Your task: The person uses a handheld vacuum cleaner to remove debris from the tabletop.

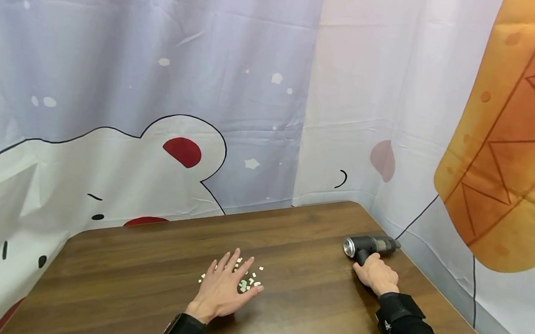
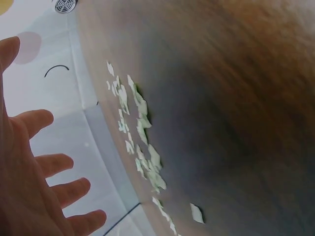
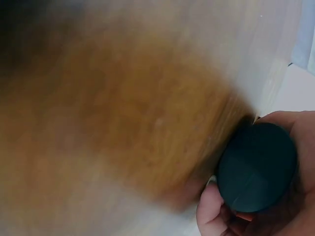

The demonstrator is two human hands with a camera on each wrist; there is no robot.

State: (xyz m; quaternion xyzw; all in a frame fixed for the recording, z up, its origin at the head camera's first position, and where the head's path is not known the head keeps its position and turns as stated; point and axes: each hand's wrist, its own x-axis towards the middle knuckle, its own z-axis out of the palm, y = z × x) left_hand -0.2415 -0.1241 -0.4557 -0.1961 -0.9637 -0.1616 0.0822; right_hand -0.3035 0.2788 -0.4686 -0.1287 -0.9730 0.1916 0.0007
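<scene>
The fingers of the left hand (image 1: 223, 292) spread wide, holding nothing, raised near pale scraps (image 1: 243, 285) strewn on the bench (image 1: 299, 309). The fingers of the right hand (image 1: 378, 275) curl round a dark handheld device (image 1: 367, 243) near the bench's right edge, its round end facing left. The scraps look light: a careless left-hand sweep, or air if the device blows, could scatter them; a loose grip could drop the device.

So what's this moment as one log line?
left hand: spread above table, near pale scraps | right hand: grips dark handheld device by handle | scraps: scattered on table
</scene>
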